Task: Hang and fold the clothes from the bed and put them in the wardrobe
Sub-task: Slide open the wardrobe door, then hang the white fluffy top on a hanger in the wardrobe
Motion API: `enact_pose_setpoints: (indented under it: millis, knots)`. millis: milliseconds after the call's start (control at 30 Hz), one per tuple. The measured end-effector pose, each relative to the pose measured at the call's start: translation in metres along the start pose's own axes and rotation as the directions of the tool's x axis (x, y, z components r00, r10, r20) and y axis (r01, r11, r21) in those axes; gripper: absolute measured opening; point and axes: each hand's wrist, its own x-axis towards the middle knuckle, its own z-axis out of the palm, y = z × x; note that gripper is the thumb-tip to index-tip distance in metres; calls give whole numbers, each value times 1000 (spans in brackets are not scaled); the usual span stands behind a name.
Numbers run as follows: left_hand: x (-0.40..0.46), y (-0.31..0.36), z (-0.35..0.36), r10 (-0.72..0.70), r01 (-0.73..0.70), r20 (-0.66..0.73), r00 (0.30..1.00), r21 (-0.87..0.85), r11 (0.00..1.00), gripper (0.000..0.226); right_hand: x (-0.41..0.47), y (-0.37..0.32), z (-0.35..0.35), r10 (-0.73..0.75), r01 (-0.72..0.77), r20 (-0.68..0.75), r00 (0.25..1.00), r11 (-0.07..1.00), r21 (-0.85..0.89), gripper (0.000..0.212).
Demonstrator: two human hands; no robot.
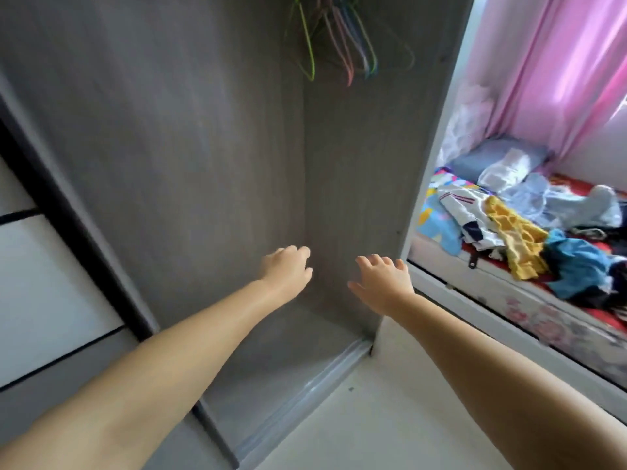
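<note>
Both hands empty, left hand (286,266) loosely curled, right hand (381,281) spread, mid-frame inside bare wardrobe (169,147); clothes (519,232) heaped on bed (529,300) at right, hangers (339,45) top centre—best fetch one first.

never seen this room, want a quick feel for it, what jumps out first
Two bare arms reach into an open grey wardrobe, the left hand and right hand open and holding nothing. Coloured hangers dangle with no clothes at the top. To the right, a jumble of clothes lies on the bed, under pink curtains.
</note>
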Motion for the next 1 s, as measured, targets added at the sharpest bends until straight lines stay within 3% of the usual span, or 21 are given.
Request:
enact_pose_setpoints:
  millis: [133,300,533,667,833,1000]
  knots:
    - [36,73,24,110,-99,146,983,-82,992,28,-28,78,8,202,-205,49,978,975,85,45]
    - [69,199,44,318,-305,185,930,-92,948,24,-76,183,12,382,-377,-34,923,920,110,44]
    - [67,387,77,627,-597,191,755,-195,778,29,-175,310,12,636,-631,-45,770,770,96,46]
    - [42,486,95,792,-747,159,590,-263,610,27,-239,361,6,781,-772,-49,622,623,125,43]
    - [1,592,115,922,-869,196,335,-314,382,32,-310,396,0,909,-899,-58,413,417,134,42]
    - [-33,680,120,981,-922,193,30,-373,101,28,-367,426,-23,985,-972,-119,128,149,181,40]
